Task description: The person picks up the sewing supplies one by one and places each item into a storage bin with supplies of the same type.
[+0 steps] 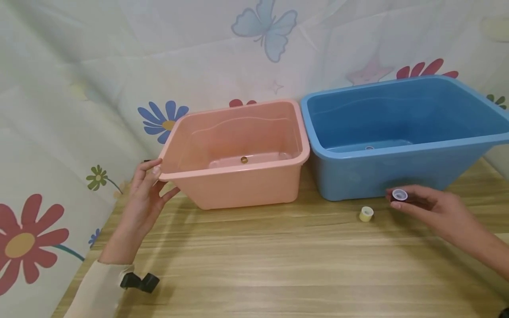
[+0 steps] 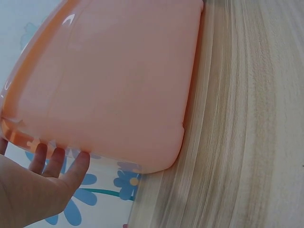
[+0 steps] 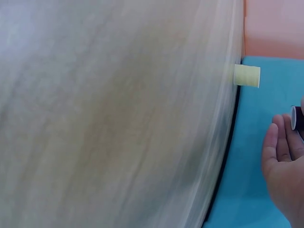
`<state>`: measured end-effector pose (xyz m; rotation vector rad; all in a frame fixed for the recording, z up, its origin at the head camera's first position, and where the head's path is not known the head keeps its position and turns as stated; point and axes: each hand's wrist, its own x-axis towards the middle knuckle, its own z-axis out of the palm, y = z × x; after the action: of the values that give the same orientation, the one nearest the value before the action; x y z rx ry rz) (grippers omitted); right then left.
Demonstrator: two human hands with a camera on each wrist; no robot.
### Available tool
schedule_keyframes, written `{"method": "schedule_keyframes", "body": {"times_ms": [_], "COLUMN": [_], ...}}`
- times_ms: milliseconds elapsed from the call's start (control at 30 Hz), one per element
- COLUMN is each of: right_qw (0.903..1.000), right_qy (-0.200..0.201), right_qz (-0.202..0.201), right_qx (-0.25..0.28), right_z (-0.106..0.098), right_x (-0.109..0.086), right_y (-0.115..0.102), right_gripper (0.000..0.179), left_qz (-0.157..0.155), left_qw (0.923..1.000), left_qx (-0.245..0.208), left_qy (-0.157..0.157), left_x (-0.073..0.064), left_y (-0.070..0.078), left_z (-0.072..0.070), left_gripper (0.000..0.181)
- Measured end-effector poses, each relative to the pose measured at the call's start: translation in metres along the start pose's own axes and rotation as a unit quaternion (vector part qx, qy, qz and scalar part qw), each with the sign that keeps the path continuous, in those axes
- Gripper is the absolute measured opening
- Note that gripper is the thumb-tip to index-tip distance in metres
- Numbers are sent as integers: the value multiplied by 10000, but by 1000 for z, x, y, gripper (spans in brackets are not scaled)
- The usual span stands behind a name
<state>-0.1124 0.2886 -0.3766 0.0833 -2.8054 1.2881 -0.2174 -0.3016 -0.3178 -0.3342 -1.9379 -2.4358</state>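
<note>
My left hand (image 1: 144,201) grips the left front corner of a pink plastic bin (image 1: 242,183), thumb on the rim and the other fingers around its outer side. In front of a blue bin (image 1: 370,179), my right hand (image 1: 445,212) pinches a dark thread spool (image 1: 399,195) with a white end facing up. A pale yellow thread spool (image 1: 366,214) stands on the table just left of that hand. The right wrist view shows the yellow spool (image 3: 247,75) apart from the fingers and the dark spool (image 3: 297,118) partly hidden by them.
Inside the pink bin lies a small brownish-gold spool (image 1: 244,160). A small round white-rimmed thing (image 1: 369,148) shows on the blue bin's floor. Both bins stand side by side on a wood-grain table (image 1: 278,260), against a flower-printed curtain (image 1: 207,62).
</note>
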Motion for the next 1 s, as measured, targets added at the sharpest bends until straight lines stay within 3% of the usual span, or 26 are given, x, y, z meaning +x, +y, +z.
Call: {"method": "schedule_keyframes", "body": {"times_ms": [333,500,733,900,1000], "right_qw": [9985,9983,9988,9970,9966], "right_qy": [386,516,420,287,251], "right_qz": [-365,-277,-191,-405,-533], "right_qx": [110,2,182,586,574], "right_z": [1,-1,-4,-4,-4], "right_x": [-1,-1,-4,-6,-9], "right_y": [-5,-9,-12,-17,-20], "right_gripper": [32,34,45,45,43], "left_qz": [-1,6,-29,-4,27], "left_qw": [10000,9999,10000,9999,9999], "left_qx": [81,106,93,126,154], "left_qy": [-17,-4,0,-15,-37], "left_x": [-1,-2,-2,-2,-2], "left_y": [1,1,0,1,1], "left_z": [0,0,0,1,1], "left_gripper": [23,24,24,23,24]}}
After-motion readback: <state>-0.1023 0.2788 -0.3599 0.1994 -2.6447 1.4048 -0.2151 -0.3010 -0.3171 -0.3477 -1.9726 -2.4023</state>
